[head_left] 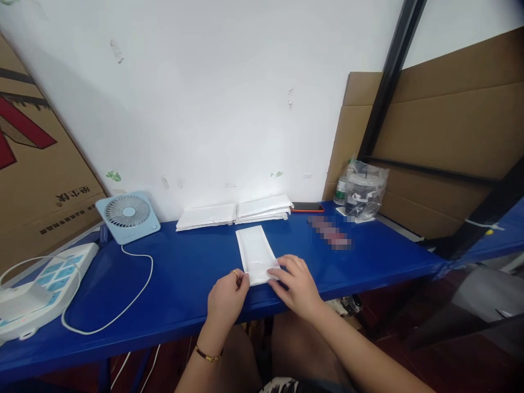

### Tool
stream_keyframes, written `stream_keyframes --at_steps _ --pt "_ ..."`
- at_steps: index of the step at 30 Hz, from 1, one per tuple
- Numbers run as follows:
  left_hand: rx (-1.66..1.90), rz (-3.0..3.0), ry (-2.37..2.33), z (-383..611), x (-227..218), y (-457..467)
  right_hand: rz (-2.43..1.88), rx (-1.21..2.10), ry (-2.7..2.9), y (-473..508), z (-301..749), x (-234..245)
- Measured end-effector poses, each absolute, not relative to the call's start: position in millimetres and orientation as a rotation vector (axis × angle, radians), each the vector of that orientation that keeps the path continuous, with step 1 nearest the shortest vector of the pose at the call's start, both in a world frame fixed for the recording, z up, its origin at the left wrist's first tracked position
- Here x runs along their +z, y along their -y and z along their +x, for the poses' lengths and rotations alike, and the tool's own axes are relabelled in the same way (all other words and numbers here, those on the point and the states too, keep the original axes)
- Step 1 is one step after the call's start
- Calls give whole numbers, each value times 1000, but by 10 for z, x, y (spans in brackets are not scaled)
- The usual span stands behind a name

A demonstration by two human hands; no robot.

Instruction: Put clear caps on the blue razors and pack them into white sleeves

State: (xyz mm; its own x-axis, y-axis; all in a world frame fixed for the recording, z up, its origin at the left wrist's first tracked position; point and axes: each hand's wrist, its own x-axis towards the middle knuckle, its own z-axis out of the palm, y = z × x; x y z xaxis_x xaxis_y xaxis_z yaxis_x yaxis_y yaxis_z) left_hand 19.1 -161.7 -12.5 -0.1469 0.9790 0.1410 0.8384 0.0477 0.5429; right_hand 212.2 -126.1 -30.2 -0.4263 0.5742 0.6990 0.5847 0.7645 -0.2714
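A white padded envelope lies lengthwise on the blue table, its near end by the front edge. My left hand, with a ring and a bracelet, pinches the near left corner of the envelope with closed fingers. My right hand rests on the near right corner, fingers curled down onto it. Behind it, two stacks of white envelopes lie against the wall.
A small light-blue fan stands at the back left, its white cable trailing to a power strip. A phone, a clear bag of items and a bottle sit at the back right. Cardboard sheets lean on both sides.
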Motion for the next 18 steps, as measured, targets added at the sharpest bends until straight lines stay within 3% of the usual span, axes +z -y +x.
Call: stream_keyframes --at_steps 4,8,14,18 --pt "880 1658 -1744 162 -118 1487 -761 -227 2287 1280 2033 -291" --pt "1094 1495 -1424 184 -76 1458 -774 -224 2237 1077 2051 -39" --pt "1246 1407 -1425 166 -195 1541 -1006 437 1621 152 2217 777" --pt "1317 1545 -1417 25 -202 1693 -1060 678 1498 -650 2216 1029"
